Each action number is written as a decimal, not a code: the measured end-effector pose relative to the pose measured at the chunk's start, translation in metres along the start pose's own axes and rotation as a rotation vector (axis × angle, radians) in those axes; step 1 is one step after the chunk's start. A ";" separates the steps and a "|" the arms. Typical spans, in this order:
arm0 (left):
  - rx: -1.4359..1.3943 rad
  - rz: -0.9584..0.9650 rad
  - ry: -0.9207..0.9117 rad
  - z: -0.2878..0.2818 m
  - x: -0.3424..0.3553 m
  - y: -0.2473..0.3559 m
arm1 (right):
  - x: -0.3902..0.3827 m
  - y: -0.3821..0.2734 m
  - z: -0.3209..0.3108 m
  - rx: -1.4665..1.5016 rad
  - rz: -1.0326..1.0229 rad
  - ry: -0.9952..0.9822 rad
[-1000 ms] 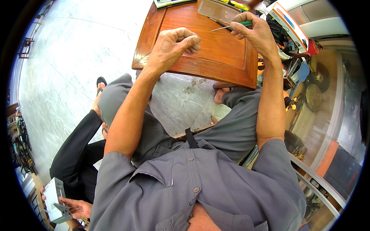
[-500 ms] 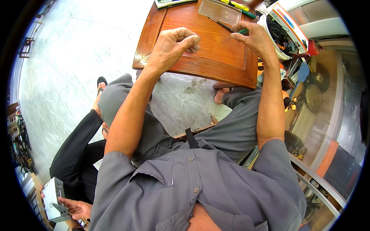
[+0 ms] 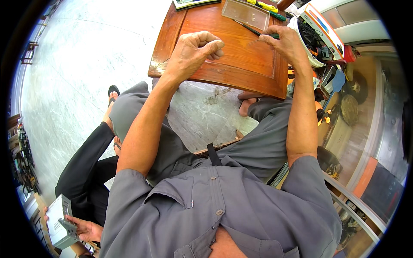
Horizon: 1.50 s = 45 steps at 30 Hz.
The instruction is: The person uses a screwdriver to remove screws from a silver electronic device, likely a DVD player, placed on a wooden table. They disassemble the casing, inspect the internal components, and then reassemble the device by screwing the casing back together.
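Note:
Over the wooden tabletop (image 3: 232, 53), my left hand (image 3: 198, 48) is closed, thumb pressed against curled fingers. Whatever it may pinch is too small or hidden to tell. Across from it, my right hand (image 3: 285, 41) pinches a thin strand (image 3: 254, 41), like fine wire, whose end points left toward my other hand. A gap separates the two hands. Just behind my right fingers is a slim screwdriver-like tool (image 3: 249, 27) with a dark shaft and a green end, partly covered by the hand.
A clear plastic tray (image 3: 246, 13) and yellow-handled tools (image 3: 263, 6) lie at the table's far side. Right of it stands a white bucket (image 3: 304, 47) of black cables beside a box (image 3: 320, 30). At lower left, another person's hand (image 3: 88, 228) holds a grey metal case (image 3: 60, 219).
My right fingers have shifted slightly, and the thin strand has tilted and moved a little left. My left hand has hardly moved. The other person's metal case has turned slightly.

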<state>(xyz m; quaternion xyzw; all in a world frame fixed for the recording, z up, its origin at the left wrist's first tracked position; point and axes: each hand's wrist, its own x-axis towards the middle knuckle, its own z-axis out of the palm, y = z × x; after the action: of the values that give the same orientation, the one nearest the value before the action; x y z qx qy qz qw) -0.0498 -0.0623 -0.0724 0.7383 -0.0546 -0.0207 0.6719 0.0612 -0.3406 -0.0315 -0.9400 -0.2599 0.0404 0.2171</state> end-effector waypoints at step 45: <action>0.002 0.007 0.000 0.002 0.001 0.000 | -0.001 -0.002 0.003 -0.070 0.150 -0.168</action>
<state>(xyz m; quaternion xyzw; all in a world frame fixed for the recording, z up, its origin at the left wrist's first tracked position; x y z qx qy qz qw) -0.0495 -0.0642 -0.0725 0.7387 -0.0570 -0.0184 0.6713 0.0589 -0.3388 -0.0338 -0.9571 -0.2076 0.1263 0.1581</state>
